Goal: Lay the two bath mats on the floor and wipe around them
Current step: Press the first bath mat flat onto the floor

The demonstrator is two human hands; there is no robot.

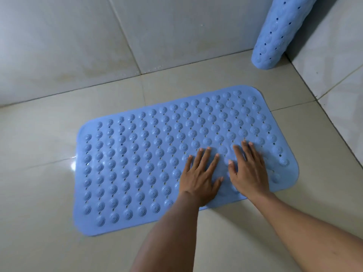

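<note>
A blue rubber bath mat (137, 163) with rows of round bumps and small holes lies flat on the beige tiled floor. My left hand (200, 173) and my right hand (248, 167) rest palm down on its right part, side by side, fingers spread, holding nothing. A second blue bath mat (275, 34), rolled up, stands leaning in the far right corner where the two walls meet.
Tiled walls rise behind the mat (98, 46) and along the right side (337, 61). Bare floor tiles (39, 213) stretch to the left and in front of the flat mat. A bright glare spot (73, 163) shows at the mat's left edge.
</note>
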